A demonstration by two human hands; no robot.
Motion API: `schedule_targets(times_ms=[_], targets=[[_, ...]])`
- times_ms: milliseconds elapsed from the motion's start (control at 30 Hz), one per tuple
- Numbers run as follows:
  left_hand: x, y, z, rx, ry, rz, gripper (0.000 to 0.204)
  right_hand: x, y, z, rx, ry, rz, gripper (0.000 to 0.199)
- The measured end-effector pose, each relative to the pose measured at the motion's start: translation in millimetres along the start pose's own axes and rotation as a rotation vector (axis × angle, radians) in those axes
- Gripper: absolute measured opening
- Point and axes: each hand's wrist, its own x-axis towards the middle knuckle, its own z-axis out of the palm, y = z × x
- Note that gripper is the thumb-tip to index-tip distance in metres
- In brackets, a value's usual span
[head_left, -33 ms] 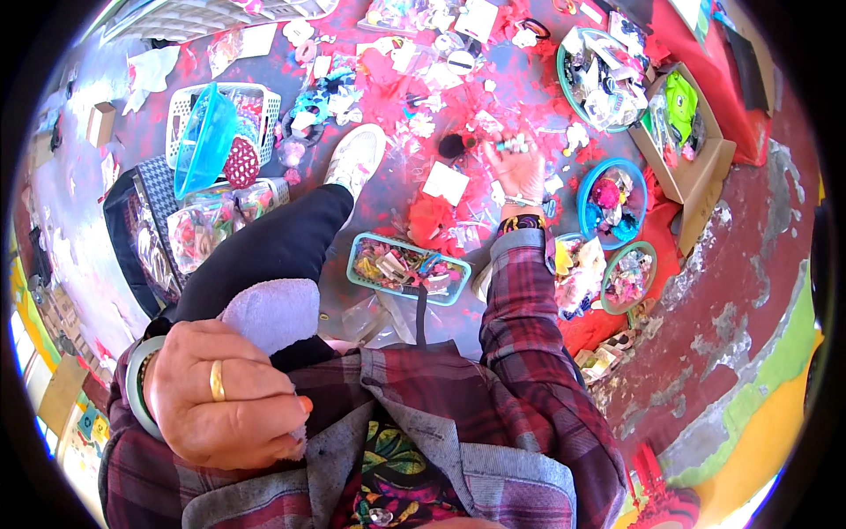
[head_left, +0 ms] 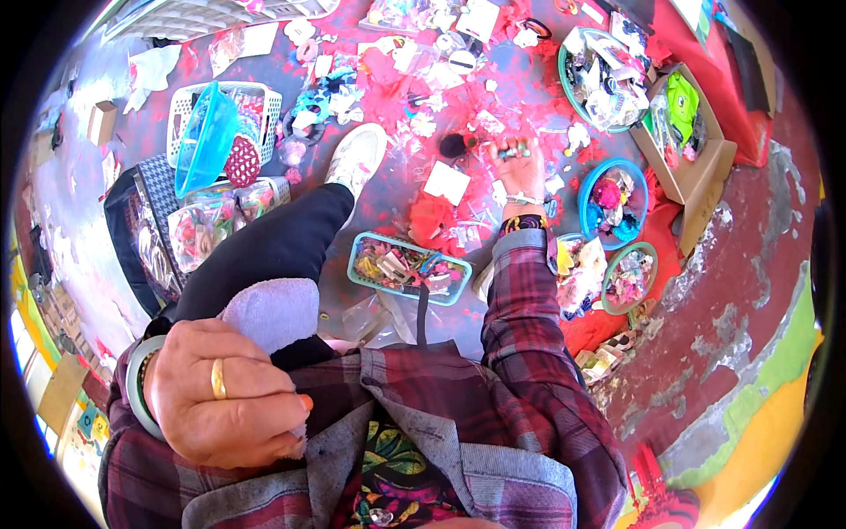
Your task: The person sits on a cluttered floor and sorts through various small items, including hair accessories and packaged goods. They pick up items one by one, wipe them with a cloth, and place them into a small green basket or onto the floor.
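Head view: nearest, the left hand [head_left: 225, 392] is closed around a pale lavender cloth [head_left: 273, 313], bunched against the checked shirt [head_left: 546, 353]. Farther out on the floor sits a long teal basket [head_left: 451, 298] of small oddments. Beyond it, the right hand [head_left: 522, 176] reaches out palm up, small greenish pieces [head_left: 514, 149] lying at its fingers; whether they grip these, I cannot tell. Just left are a white card [head_left: 447, 182] and a dark fluffy ball [head_left: 452, 145].
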Motion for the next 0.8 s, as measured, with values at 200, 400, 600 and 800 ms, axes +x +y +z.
schedule_targets(times_ms=[200,400,600,800], targets=[[-3.1,1.3,3.6,-0.021,-0.004,-0.030,0.021,65.8,14.0,-0.9,-1.631,0.466,-0.147,0.039],[4.7,-6.7,-0.5,-0.019,-0.059,-0.017,0.021,109.6,44.5,43.0,-2.236,0.600,-0.075,0.036],[2.3,-4.7,-9.4,-0.005,-0.111,-0.041,0.025,108.7,49.7,33.4,-2.247,0.559,-0.022,0.030],[2.8,-5.8,-7.5,-0.010,-0.109,-0.006,0.026,106.4,37.9,14.8,-2.309,0.506,-0.027,0.034]])
